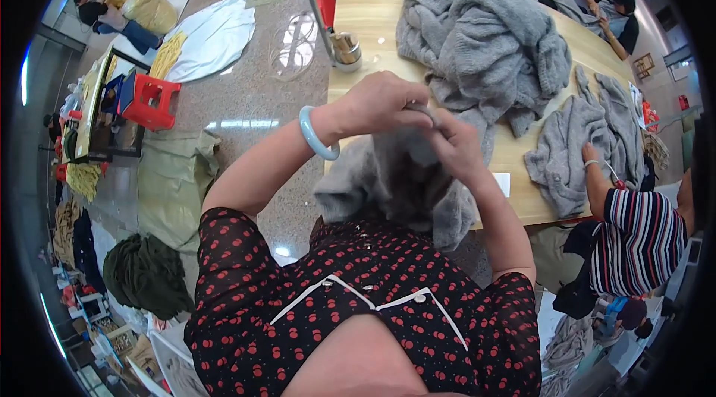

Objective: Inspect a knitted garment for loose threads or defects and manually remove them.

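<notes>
At the wooden table [365, 20], the left hand [382, 103] and right hand [458, 146] grip a gray knit garment [349, 182] (partly blurred).

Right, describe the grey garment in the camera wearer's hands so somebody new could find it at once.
Start at the pale wooden table, topped by a big grey heap. Come to its near edge, where the person's left hand and right hand pinch the grey garment. Unlike the heap and the grey pieces lying by the co-worker in stripes, it is held in both hands.
</notes>
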`<action>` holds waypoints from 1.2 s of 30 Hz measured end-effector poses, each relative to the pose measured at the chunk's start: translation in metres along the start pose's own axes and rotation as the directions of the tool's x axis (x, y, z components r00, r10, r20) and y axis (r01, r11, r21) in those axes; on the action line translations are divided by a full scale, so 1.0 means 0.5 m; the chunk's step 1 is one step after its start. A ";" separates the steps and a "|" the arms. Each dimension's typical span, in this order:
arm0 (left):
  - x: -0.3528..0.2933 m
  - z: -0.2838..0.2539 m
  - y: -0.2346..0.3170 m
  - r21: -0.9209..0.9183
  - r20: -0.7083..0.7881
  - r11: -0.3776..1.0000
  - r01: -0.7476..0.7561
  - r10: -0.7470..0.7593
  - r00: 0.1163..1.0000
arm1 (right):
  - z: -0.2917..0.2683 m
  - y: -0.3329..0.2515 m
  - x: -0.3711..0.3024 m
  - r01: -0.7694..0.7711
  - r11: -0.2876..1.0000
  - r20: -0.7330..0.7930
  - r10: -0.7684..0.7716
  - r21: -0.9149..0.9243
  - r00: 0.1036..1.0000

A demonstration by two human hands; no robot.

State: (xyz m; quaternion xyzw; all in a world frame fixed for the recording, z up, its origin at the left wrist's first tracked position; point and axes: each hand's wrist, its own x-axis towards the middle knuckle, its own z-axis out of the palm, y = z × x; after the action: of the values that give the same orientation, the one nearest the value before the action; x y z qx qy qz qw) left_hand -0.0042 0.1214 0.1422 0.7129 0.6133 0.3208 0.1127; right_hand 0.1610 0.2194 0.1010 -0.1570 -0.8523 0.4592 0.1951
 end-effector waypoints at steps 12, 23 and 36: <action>-0.176 0.140 -0.085 -0.237 -0.036 0.792 0.563 -0.586 0.810 | 0.052 0.084 0.023 -0.097 0.978 -0.041 0.091 -0.185 0.995; -0.185 0.124 -0.068 -0.762 0.282 0.193 0.618 -0.760 0.586 | 0.110 0.037 0.016 -0.202 0.976 0.193 0.183 0.082 0.964; -0.185 0.127 -0.048 -0.882 0.295 0.033 0.469 -0.737 0.607 | 0.131 0.036 0.028 -0.286 0.957 0.322 0.256 0.050 0.911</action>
State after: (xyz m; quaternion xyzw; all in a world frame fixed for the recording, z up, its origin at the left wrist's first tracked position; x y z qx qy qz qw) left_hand 0.0106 0.0540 0.0507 0.1427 0.5755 0.6031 0.5335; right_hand 0.1192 0.1881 0.0556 -0.1896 -0.8192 0.5412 -0.0005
